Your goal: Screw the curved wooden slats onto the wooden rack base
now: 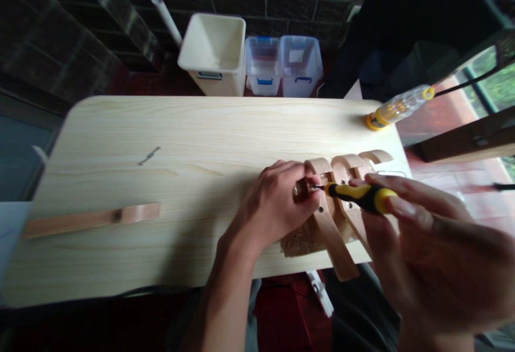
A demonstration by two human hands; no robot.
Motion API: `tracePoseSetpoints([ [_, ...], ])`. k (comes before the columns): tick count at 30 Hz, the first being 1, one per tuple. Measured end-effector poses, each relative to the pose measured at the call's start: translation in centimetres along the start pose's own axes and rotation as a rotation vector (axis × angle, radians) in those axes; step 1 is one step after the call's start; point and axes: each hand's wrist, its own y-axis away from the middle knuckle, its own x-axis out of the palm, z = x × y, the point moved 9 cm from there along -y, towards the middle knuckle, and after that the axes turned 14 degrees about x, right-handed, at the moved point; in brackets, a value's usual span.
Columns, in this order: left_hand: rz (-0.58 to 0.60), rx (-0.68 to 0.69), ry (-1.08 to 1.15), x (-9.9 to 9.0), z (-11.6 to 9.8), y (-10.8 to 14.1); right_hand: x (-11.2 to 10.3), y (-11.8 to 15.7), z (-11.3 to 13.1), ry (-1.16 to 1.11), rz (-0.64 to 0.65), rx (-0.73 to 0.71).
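A yellow and black screwdriver [358, 196] is in my right hand [438, 244], which is closed around the end of its handle. Its tip meets a small screw at a short dark-brown wooden piece [300, 191]. My left hand [273, 196] pinches that piece from the left and rests against the wooden assembly. Several curved wooden strips [338, 253] with hooked tops stand side by side there, with dark screw heads in them. A brown packed base [303, 242], its kind unclear, lies under the strips. My right hand is slightly blurred and covers the assembly's right part.
On the table [201, 132], a loose wooden strip [92, 220] lies at left, near small metal screws [149, 155]. A clear bit case [398, 108] with yellow ends stands at the back right. Beyond the far edge are a cream bin [213, 46] and two clear plastic boxes [300, 65].
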Motion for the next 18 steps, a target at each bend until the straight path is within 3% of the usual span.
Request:
tracePoseSetpoints([
  [8, 0.001, -0.013, 0.004, 0.0, 0.0, 0.0, 0.1, -0.5, 0.4, 0.055, 0.110, -0.011],
  [18, 0.012, -0.002, -0.014, -0.1, 0.0, 0.0, -0.3, 0.2, -0.1, -0.004, -0.021, -0.016],
])
